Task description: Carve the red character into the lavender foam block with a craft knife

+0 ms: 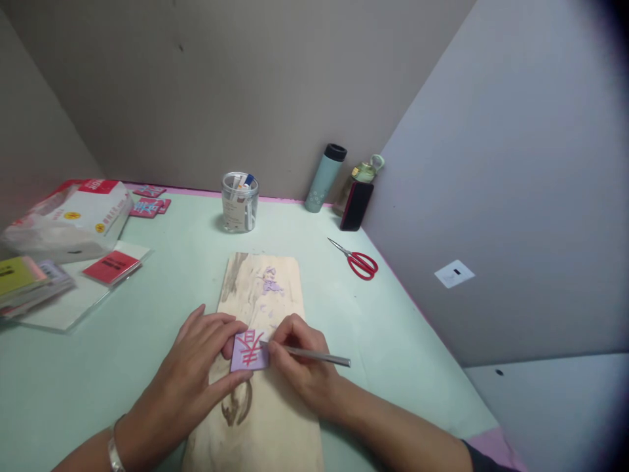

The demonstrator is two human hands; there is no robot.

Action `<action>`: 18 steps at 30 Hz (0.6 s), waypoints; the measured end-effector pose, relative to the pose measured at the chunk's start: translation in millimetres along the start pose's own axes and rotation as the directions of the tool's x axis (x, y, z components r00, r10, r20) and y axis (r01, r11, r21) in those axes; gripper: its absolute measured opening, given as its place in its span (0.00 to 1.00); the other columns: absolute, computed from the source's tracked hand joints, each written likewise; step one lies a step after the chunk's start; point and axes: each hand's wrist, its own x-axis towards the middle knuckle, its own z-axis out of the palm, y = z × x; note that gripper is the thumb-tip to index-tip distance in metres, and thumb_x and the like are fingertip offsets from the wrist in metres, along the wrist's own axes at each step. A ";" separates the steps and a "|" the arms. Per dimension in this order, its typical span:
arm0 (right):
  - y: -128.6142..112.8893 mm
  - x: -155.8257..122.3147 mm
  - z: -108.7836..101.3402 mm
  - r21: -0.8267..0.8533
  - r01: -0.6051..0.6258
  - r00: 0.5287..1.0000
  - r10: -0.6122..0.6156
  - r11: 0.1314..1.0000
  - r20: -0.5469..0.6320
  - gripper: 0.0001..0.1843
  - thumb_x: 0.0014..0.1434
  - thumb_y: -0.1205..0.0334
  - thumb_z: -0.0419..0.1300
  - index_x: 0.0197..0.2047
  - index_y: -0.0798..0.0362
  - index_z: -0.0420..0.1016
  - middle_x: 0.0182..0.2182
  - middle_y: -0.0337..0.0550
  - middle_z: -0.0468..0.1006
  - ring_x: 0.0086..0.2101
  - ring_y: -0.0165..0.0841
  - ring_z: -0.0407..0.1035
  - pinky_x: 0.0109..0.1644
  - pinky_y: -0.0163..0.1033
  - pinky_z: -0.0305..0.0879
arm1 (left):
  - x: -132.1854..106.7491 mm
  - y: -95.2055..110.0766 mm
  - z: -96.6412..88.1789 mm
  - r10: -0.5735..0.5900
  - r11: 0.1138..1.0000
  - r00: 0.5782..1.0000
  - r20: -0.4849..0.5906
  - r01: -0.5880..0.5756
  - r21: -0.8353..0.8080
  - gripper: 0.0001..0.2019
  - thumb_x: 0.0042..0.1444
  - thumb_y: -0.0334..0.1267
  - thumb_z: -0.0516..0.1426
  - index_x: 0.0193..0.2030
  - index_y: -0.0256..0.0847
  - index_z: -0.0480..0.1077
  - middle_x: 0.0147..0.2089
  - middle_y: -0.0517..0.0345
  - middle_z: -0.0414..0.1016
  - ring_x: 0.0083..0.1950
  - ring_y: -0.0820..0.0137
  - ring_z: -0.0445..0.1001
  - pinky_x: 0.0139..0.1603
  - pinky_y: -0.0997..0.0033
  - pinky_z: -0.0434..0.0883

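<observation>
The left hand (196,357) held a purple square (238,361) by its edges, fingertips at the upper left corner and thumb along the near edge. The square lay on a wooden board (280,432), its top marked with red strokes. The right hand (302,360) pinched a thin metal tool (319,356) between thumb and fingers, its tip at the right side of the square; I could not tell whether it touched. Purple scraps (271,284) lay farther up the board, and a brown mark (248,401) showed nearer the person. On the pale green worktop (181,275), red-handled scissors (362,263) lay open to the right of the board, and a glass jar (240,213) stood beyond it.
</observation>
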 end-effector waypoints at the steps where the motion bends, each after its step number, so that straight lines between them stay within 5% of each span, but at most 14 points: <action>1: 0.5 0.1 0.4 0.001 0.000 1.000 0.000 1.000 -0.001 0.09 0.61 0.62 0.60 0.30 0.51 0.64 0.24 0.33 0.66 0.25 0.27 0.57 0.28 0.33 0.54 | 0.0 -0.5 -0.1 0.003 1.000 1.000 -0.003 -0.003 0.006 0.23 0.64 0.52 0.63 0.61 0.49 0.66 0.52 0.56 0.78 0.60 0.55 0.74 0.75 0.39 0.54; 18: -3.3 0.5 -0.4 -0.016 -0.014 1.000 0.014 1.000 -0.002 0.09 0.60 0.62 0.60 0.29 0.50 0.64 0.24 0.33 0.66 0.25 0.28 0.58 0.29 0.34 0.54 | 0.3 1.5 -0.2 -0.008 1.000 1.000 -0.022 0.008 0.002 0.22 0.64 0.53 0.62 0.60 0.49 0.68 0.52 0.56 0.78 0.60 0.55 0.75 0.74 0.39 0.56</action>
